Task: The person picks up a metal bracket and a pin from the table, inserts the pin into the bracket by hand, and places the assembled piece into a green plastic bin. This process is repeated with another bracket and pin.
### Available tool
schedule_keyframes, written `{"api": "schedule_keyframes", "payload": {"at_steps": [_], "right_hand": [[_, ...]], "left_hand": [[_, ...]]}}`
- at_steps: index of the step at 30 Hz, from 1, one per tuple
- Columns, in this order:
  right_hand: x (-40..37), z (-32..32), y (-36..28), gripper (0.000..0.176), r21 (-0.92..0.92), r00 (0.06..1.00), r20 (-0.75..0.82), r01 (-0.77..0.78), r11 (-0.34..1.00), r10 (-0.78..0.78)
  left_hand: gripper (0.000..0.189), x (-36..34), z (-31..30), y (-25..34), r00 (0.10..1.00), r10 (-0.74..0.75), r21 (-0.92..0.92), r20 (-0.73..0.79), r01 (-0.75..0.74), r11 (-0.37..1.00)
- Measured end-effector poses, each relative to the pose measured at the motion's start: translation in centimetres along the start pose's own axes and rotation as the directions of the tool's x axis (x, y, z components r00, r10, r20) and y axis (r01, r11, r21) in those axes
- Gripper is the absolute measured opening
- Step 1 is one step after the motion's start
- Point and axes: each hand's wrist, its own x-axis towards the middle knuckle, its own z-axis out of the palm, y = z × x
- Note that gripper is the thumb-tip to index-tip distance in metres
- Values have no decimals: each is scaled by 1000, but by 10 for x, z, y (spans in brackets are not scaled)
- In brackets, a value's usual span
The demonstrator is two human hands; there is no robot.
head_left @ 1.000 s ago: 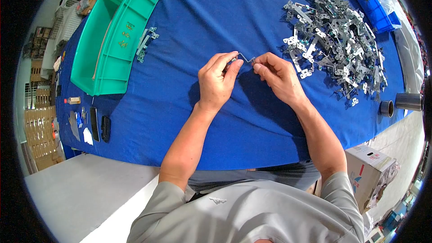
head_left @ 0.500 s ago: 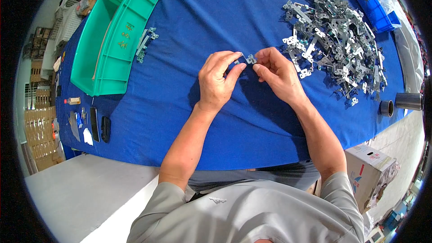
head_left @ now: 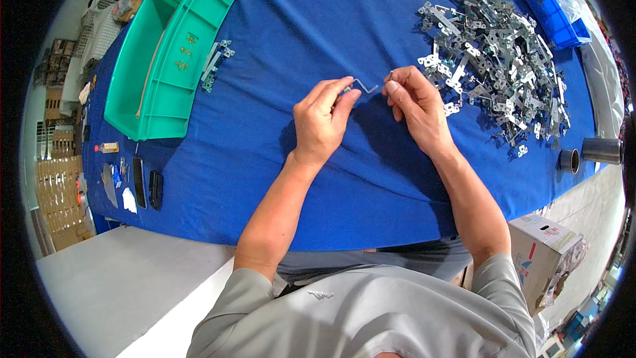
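Note:
In the head view, my left hand [head_left: 318,116] pinches a small bent metal bracket [head_left: 366,86] between thumb and fingers. The bracket shows edge-on, its free end pointing right. Just to the right of it, apart from the bracket, is my right hand [head_left: 421,109]. Its thumb and forefinger are pressed together, with a tiny thing at the tips that I cannot make out. A large heap of similar metal brackets [head_left: 500,59] lies on the blue cloth [head_left: 298,212] beyond my right hand. A few more brackets [head_left: 215,63] lie at the left.
A green bin [head_left: 199,59] stands at the left beside the few brackets. A blue bin [head_left: 543,6] is at the far right, a dark metal tube [head_left: 601,150] at the right edge. A black phone-like slab [head_left: 138,182] and small items lie at the near left.
The bracket in my left hand has turned from showing its flat face to edge-on. My right hand has drawn back slightly to the right, away from the bracket.

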Motion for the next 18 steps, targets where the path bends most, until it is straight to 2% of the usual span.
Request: {"api": "schedule_keyframes", "payload": {"at_steps": [1, 6, 12, 18], "right_hand": [[-1, 1, -2, 17, -48, 1000, 22, -2, 999, 3], [-4, 1, -5, 20, -218, 994, 93, -31, 975, 53], [-5, 2, -3, 19, -312, 993, 114, 43, 949, -7], [-4, 2, -6, 18, -288, 997, 80, 39, 957, -16]], "left_hand": [[18, -1, 0, -1, 997, -78, -17, -6, 78, 997], [17, -2, 1, -9, 996, -89, -22, -15, 89, 996], [17, -2, 1, -6, 996, -87, -32, -9, 87, 996], [17, -1, 1, -5, 998, -51, -36, -21, 51, 998]]}}
